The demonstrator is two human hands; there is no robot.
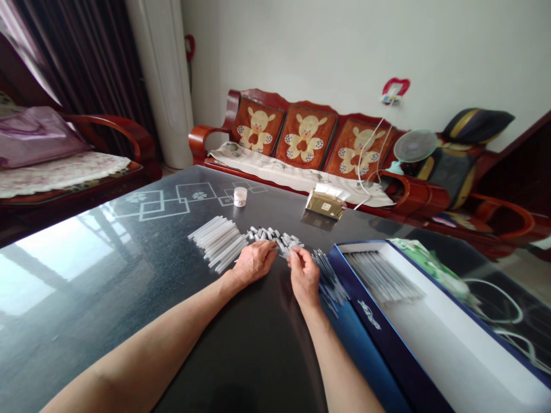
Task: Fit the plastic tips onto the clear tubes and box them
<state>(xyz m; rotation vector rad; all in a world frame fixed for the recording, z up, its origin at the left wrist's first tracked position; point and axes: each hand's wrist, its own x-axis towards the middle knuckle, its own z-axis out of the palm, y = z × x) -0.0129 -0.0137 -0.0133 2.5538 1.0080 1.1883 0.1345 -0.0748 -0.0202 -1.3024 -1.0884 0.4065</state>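
Observation:
Over the dark tabletop my left hand and my right hand face each other a short way apart, fingertips pinched. Whatever they hold is too small and blurred to make out. Beside my left hand lies a row of whitish translucent tubes, like pen barrels. Just beyond my fingers is a loose pile of small clear and dark pieces, like pen caps. To the right of my right hand are several thin dark sticks, like pen refills.
A long blue box with a white inside stands at the right, holding a row of slim pen-like sticks. Farther back are a small round tub and a tissue pack. A green bag and white cable lie beyond the box.

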